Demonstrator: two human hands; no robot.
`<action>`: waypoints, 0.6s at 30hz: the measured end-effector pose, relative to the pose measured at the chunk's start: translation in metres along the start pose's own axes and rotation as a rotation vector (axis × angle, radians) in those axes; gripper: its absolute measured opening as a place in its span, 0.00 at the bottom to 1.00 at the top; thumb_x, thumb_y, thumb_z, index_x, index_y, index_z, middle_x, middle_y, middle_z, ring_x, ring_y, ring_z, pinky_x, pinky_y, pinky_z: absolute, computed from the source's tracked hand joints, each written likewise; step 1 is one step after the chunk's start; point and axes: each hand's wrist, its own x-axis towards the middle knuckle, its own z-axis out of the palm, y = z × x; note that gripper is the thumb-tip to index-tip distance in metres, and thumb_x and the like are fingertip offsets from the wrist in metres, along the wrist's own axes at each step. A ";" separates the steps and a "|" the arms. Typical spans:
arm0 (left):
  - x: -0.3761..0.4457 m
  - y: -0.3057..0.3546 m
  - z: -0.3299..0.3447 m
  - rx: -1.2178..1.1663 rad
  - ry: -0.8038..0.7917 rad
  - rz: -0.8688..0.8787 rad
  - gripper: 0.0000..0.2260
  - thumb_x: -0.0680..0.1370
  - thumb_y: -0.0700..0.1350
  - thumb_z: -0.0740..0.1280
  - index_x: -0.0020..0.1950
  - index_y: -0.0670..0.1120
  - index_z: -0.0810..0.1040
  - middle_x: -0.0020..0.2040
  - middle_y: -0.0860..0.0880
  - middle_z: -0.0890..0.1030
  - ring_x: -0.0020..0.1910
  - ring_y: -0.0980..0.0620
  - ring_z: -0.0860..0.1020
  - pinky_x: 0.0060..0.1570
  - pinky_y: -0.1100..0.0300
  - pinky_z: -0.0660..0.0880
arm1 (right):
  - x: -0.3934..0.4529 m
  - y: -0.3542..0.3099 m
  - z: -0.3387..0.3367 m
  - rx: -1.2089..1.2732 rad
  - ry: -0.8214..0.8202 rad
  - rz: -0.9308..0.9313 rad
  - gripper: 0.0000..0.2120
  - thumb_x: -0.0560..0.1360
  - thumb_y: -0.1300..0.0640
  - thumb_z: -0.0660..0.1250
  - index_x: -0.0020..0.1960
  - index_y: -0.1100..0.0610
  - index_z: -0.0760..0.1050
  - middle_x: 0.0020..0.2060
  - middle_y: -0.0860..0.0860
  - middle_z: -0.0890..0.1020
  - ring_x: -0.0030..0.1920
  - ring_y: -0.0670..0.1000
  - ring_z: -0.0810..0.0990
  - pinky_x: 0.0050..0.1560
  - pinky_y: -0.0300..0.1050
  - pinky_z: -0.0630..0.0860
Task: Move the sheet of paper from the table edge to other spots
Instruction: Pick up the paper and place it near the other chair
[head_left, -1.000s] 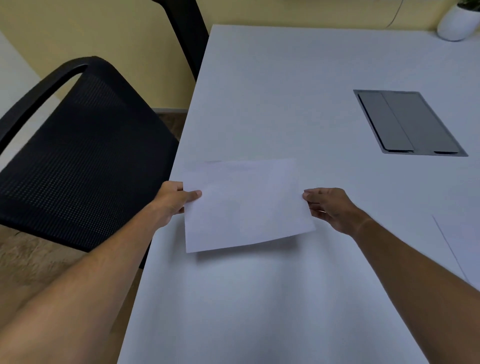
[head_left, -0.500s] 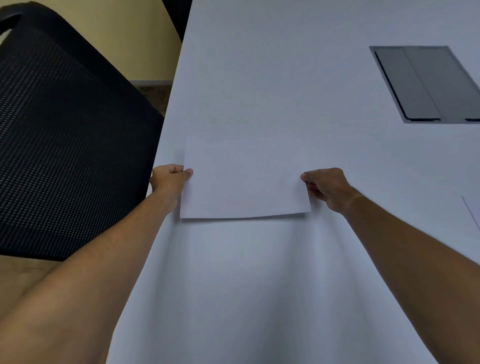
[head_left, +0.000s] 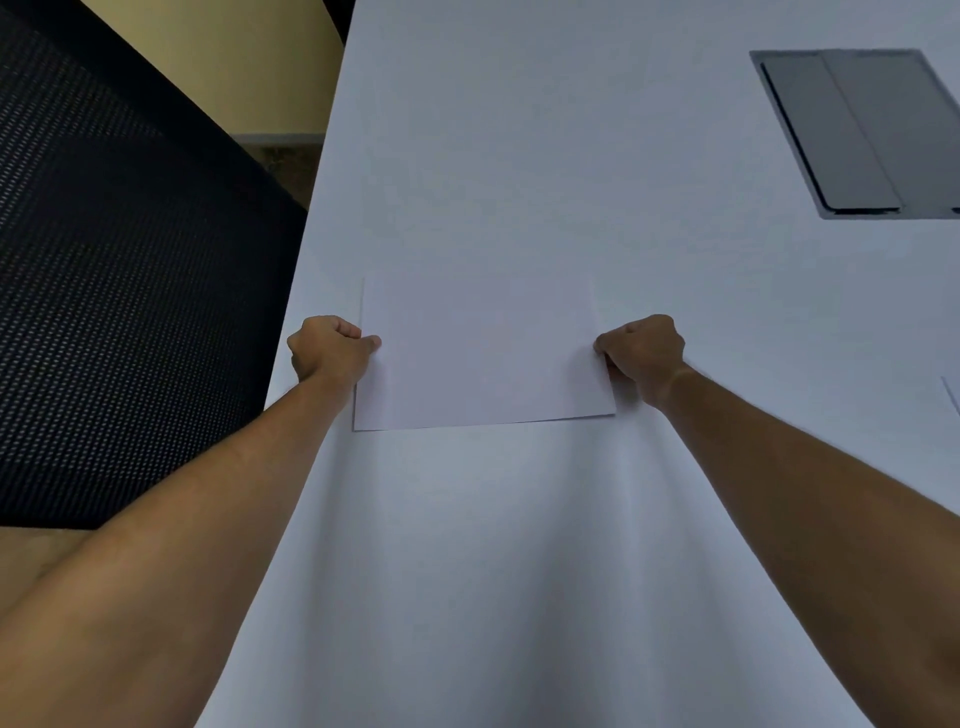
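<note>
White sheet (head_left: 483, 353), two hands gripping.

Your left hand (head_left: 332, 349) and right hand (head_left: 642, 353) pinch the sheet of paper (head_left: 480, 358) by its sides, near the table (head_left: 519, 156)'s left edge.

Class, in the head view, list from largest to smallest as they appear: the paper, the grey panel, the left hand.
1. paper
2. grey panel, partly cut off at the right
3. left hand
</note>
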 end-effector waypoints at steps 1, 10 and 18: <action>0.000 0.000 0.001 0.011 0.007 0.010 0.08 0.69 0.43 0.77 0.39 0.45 0.79 0.43 0.49 0.81 0.41 0.49 0.80 0.42 0.57 0.77 | -0.001 -0.001 0.001 -0.007 0.012 0.000 0.13 0.67 0.61 0.72 0.48 0.69 0.81 0.44 0.60 0.85 0.40 0.56 0.82 0.50 0.52 0.83; 0.001 -0.002 0.004 0.029 0.029 0.036 0.07 0.70 0.44 0.77 0.42 0.44 0.81 0.47 0.46 0.83 0.45 0.46 0.82 0.46 0.53 0.80 | -0.009 -0.005 0.001 -0.064 0.015 0.012 0.05 0.65 0.63 0.71 0.41 0.59 0.79 0.41 0.58 0.83 0.38 0.56 0.81 0.40 0.43 0.79; 0.000 -0.003 0.005 0.068 0.036 0.019 0.11 0.70 0.45 0.77 0.49 0.43 0.82 0.50 0.44 0.82 0.45 0.45 0.81 0.47 0.50 0.81 | -0.004 -0.003 0.001 -0.070 -0.013 0.050 0.16 0.64 0.63 0.72 0.51 0.67 0.80 0.47 0.60 0.85 0.47 0.59 0.86 0.48 0.51 0.84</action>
